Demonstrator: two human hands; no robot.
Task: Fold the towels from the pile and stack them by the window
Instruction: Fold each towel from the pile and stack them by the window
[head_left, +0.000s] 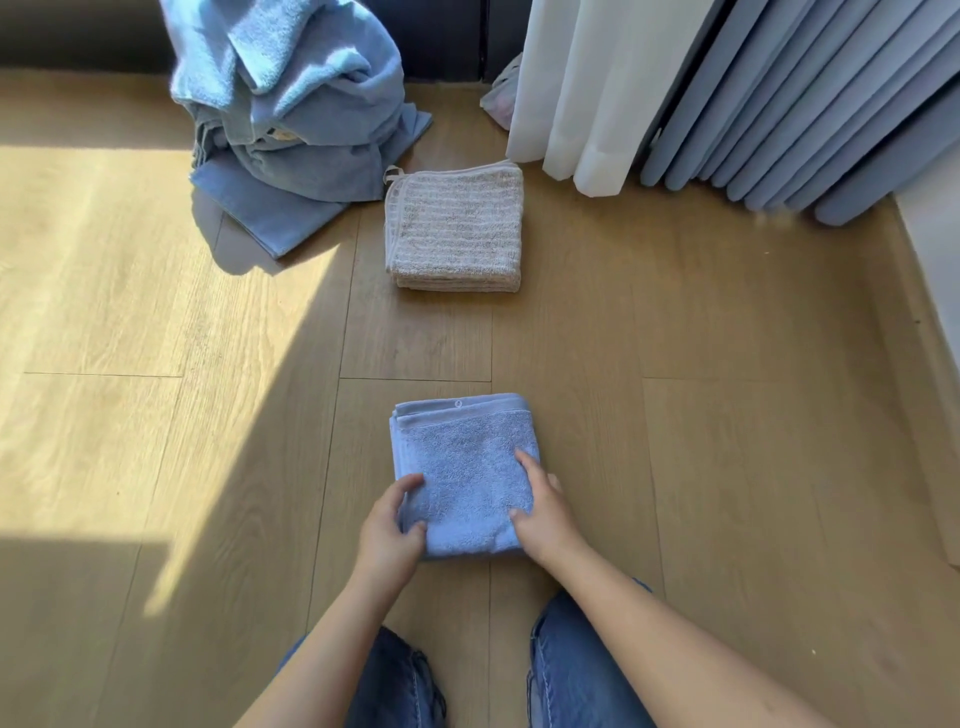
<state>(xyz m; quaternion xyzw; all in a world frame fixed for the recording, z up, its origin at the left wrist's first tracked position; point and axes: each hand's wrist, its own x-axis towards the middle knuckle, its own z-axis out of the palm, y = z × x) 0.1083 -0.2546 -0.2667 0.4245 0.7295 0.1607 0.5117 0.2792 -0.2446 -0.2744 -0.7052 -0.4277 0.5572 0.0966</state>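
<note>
Home, a room corner by a window; you can't tell which room. Light wood-plank floor (571, 338); you kneel on it in jeans (571, 670). A white curtain (571, 83) and a grey-blue curtain (789, 104) hang to the floor at upper right. A sun patch (104, 312) lies across the planks at left. Household laundry sits straight on the floor: a pile (291, 114) of blue towels, a folded beige towel (454, 228) near the curtains, a folded blue towel (462, 462) before your knees.
</note>
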